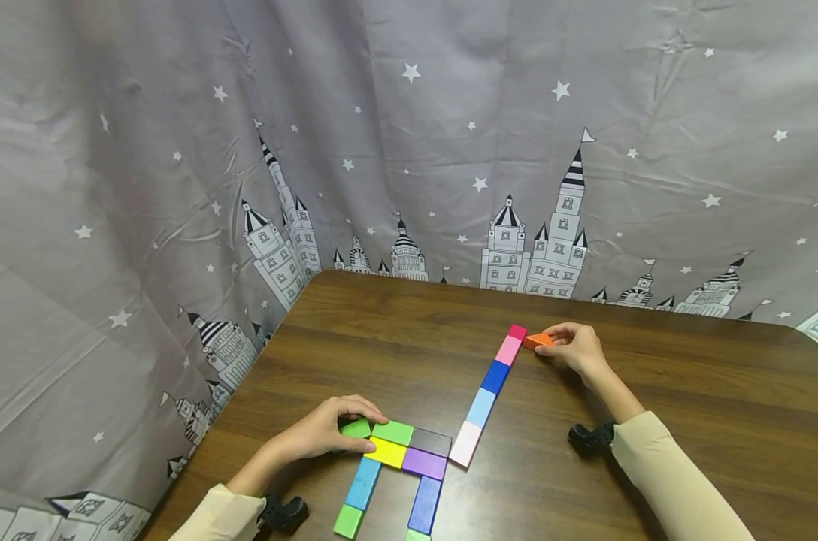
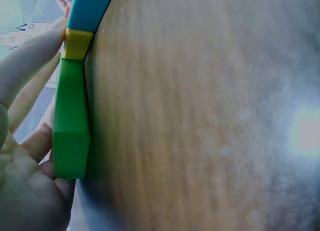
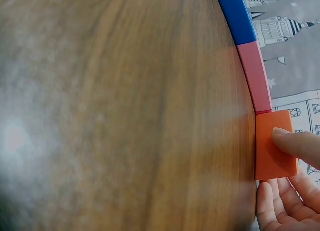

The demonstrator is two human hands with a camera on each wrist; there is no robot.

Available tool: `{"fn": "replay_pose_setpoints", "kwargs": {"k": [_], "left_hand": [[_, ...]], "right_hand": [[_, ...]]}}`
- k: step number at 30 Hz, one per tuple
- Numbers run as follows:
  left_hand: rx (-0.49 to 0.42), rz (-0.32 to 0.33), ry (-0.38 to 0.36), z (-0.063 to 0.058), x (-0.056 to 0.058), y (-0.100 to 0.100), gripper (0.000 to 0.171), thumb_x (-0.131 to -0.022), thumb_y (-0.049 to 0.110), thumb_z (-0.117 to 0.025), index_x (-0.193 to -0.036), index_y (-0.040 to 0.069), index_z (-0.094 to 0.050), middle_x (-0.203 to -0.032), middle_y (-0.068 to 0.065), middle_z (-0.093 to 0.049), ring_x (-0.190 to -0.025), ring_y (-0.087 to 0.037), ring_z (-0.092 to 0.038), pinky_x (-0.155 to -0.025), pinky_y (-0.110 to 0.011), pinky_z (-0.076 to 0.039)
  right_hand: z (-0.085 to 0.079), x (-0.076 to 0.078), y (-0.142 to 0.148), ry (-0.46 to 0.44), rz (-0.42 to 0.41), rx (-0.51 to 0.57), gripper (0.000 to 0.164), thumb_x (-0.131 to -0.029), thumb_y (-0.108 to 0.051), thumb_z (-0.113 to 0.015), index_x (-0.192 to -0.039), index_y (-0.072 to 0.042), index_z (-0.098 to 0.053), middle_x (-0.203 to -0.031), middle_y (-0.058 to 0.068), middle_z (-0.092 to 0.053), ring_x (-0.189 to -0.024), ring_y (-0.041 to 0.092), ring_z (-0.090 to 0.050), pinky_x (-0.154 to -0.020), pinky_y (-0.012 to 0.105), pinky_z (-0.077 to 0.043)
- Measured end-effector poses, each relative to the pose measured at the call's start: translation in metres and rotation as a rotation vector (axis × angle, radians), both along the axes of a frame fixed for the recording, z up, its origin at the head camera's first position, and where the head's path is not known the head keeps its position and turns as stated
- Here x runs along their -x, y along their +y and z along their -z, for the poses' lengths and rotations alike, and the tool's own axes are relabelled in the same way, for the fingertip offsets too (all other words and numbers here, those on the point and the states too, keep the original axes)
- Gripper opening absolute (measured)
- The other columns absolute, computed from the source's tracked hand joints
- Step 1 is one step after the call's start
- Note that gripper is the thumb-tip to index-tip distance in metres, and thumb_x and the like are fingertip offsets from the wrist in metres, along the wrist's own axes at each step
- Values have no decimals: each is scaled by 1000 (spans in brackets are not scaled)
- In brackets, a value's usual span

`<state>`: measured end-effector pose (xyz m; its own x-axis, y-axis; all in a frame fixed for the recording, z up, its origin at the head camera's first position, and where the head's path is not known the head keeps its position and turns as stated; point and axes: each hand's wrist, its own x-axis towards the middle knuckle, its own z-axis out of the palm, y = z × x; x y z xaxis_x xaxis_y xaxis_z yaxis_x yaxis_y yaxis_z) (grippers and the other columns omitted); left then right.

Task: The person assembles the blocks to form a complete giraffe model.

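Observation:
At the far end of a slanted row of blocks, my right hand [image 1: 577, 349] pinches an orange triangular block [image 1: 539, 341] between thumb and fingers. The block sits beside the red block [image 1: 517, 331] that tops the row; in the right wrist view the thumb lies on its orange face [image 3: 270, 156]. My left hand [image 1: 328, 430] rests at the left end of a flat block shape. Its thumb touches the yellow block [image 1: 386, 452], while the fingers reach over a green block [image 1: 356, 428] to the light green block [image 1: 392, 432].
The slanted row continues down through pink [image 1: 507, 350], dark blue [image 1: 495, 376], light blue [image 1: 481, 408] and pale pink [image 1: 465, 444] blocks. Dark [image 1: 431, 441] and purple [image 1: 424, 463] blocks join the shape. Two legs of blue blocks [image 1: 363, 483] run toward me. A patterned curtain [image 1: 409, 150] hangs behind the table.

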<state>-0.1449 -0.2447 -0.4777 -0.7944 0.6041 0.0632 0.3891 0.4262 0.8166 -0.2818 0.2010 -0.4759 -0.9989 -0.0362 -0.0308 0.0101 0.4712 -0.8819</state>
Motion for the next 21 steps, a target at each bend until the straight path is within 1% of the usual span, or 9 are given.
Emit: {"fn": "replay_pose_setpoints", "kwargs": {"k": [7, 15, 21], "left_hand": [[0, 5, -9, 0, 1, 0, 34, -87, 25, -80, -118, 11, -73, -118, -1, -68, -111, -18, -59, -95, -31, -48], [9, -1, -1, -1, 1, 0, 34, -87, 25, -80, -117, 11, -74, -117, 0, -69, -111, -18, -59, -93, -30, -48], [17, 0, 6, 0, 1, 0, 35, -87, 26, -80, -117, 12, -74, -117, 0, -69, -111, -17, -59, -93, -30, -48]], "right_hand": [[1, 2, -1, 3, 0, 4, 40, -77, -3, -85, -108, 13, -67, -84, 7, -70, -69, 4, -58, -58, 17, -48], [0, 1, -1, 15, -9, -2, 41, -77, -4, -85, -109, 14, -65, -91, 17, -71, -70, 5, -58, -60, 17, -49], [0, 1, -2, 16, -13, 5, 40, -78, -2, -84, -109, 15, -65, -91, 18, -70, -69, 4, -58, -60, 16, -49]]}}
